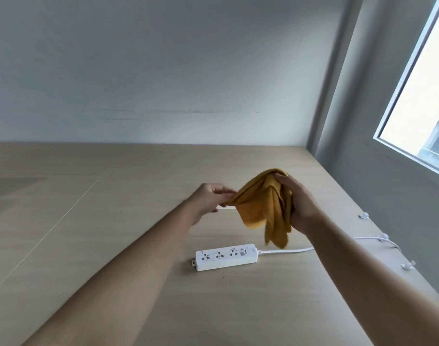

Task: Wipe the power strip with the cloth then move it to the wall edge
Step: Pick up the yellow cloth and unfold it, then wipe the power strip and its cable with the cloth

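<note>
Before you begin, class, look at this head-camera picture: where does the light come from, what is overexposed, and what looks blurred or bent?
Head view: daylight enters from the window at right, which is blown out to white; the power strip casts only a soft shadow; the lower tip of the mustard cloth is motion-blurred; the wide lens bends the window frame and stretches the forearms.

The right hand (300, 206) hides part of the cloth (263, 208); the cord (285, 251) vanishes behind the right forearm (lower right of frame). The power strip (226, 257) markings are too small to read.
</note>
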Demonstrator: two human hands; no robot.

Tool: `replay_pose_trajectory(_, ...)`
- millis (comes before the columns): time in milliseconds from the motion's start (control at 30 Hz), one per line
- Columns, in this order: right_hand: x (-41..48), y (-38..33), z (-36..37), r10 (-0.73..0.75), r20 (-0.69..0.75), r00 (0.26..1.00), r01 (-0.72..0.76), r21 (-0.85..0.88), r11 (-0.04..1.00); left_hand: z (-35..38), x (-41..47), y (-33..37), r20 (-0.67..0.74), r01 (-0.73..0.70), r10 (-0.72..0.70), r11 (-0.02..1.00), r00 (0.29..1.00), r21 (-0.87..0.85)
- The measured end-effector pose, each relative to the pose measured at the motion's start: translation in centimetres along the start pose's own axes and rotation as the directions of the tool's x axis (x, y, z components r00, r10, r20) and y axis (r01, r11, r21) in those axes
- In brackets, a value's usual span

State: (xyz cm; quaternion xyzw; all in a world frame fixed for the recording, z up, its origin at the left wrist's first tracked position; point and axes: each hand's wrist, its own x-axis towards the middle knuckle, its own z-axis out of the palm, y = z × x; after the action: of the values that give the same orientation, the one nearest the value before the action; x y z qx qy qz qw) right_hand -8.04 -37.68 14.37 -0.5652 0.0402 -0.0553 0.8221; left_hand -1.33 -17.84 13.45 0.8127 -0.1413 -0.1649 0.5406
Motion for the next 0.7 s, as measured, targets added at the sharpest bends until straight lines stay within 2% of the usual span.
replay_pose_trajectory(67,0.4,0.8,0.3,0.022,-0.013,1.0,-0.021,0.04,0.999,1.6,0.0,-0.8,0.055,0.033,-0.033,0.999,0.998,0.0)
replay_pose_trajectory(133,0.9,1.9,0.3,0.01,-0.1,0.995,-0.012,-0.02,1.0,3.1,0.4,-1.5,0.125,0.065,-0.065,0.998,0.99,0.004)
replay_pose_trajectory(200,1.4,3.1,0.2,-0.034,-0.198,0.98,-0.003,-0.18,0.984,4.1,0.8,-2.1,0.19,0.096,-0.097,0.995,0.977,0.016)
replay_pose_trajectory(267,1.6,4.1,0.0,-0.093,-0.242,0.966,-0.006,-0.377,0.926,4.2,1.1,-3.2,0.204,0.114,-0.134,0.987,0.97,0.111)
replay_pose_trajectory(367,2.3,6.2,-1.1,-0.11,-0.27,0.956,-0.072,-0.585,0.808,3.1,2.0,-5.9,0.087,0.149,-0.193,0.92,0.977,0.363)
replay_pose_trajectory(533,3.1,10.9,-4.1,-0.034,-0.355,0.934,-0.287,-0.805,0.52,0.8,2.0,-11.9,-0.03,0.269,-0.3,0.801,0.953,0.535)
replay_pose_trajectory(600,3.2,12.1,-4.8,-0.037,-0.36,0.932,-0.31,-0.848,0.43,0.5,1.8,-14.3,-0.036,0.266,-0.314,0.732,0.949,0.627)
replay_pose_trajectory(700,3.8,13.5,-4.2,-0.025,-0.263,0.964,-0.247,-0.93,0.274,0.7,2.1,-16.9,0.003,0.231,-0.32,0.689,0.948,0.687)
